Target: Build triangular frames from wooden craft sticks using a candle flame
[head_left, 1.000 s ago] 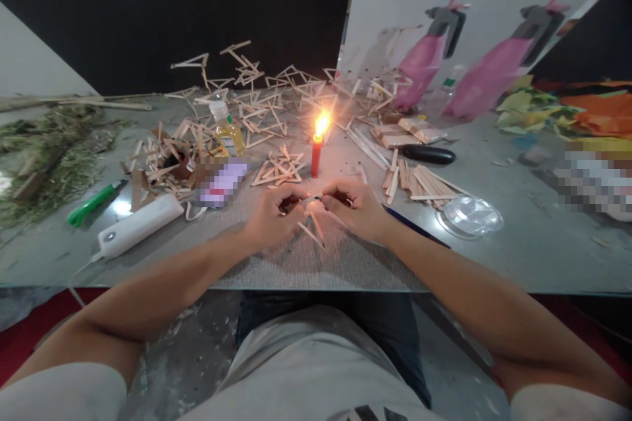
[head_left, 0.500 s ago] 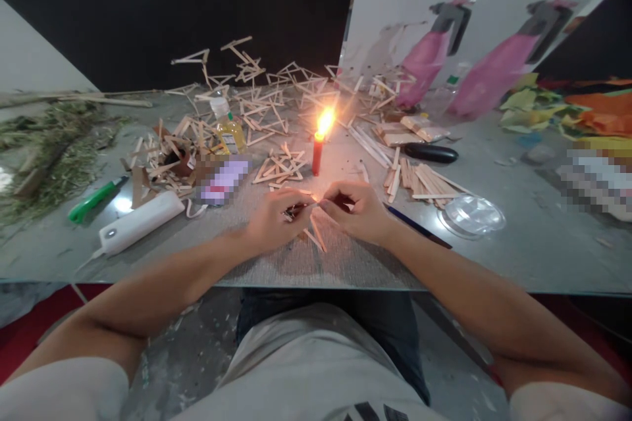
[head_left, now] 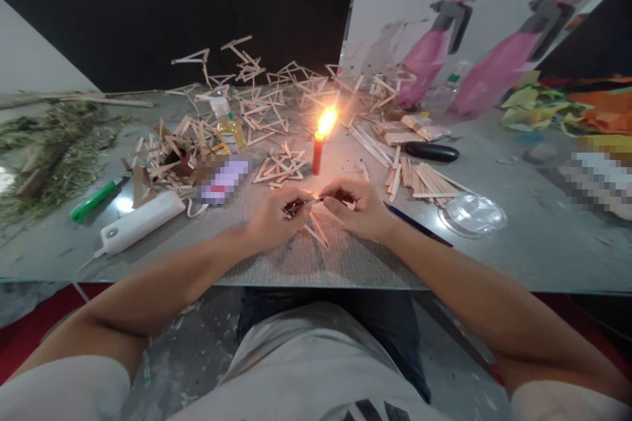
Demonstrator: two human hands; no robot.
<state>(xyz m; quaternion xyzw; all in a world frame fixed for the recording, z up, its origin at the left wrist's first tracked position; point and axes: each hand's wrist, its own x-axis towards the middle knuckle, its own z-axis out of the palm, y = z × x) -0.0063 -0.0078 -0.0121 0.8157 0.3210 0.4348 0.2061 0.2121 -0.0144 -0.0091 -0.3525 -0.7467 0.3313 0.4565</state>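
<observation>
My left hand [head_left: 271, 216] and my right hand [head_left: 358, 208] rest close together on the grey table [head_left: 533, 247], fingers curled. Both pinch the ends of a thin stick [head_left: 313, 200] that spans the small gap between them. Under the hands lie loose wooden sticks [head_left: 316, 231] joined in a V. A lit red candle [head_left: 317, 151] stands just beyond my fingers, its flame bright.
Glued stick triangles [head_left: 279, 168] and heaps of stick frames [head_left: 257, 95] cover the far table. A white power bank [head_left: 141, 222], green cutter [head_left: 96, 198], oil bottle [head_left: 227, 126], loose stick pile [head_left: 419, 181], black tool [head_left: 432, 152], clear lid [head_left: 474, 214], blue pen [head_left: 417, 225] and dry grass [head_left: 44, 151] surround me.
The hands stayed almost in place; the fingers shifted slightly on the thin stick. The candle flame flickered and leans right.
</observation>
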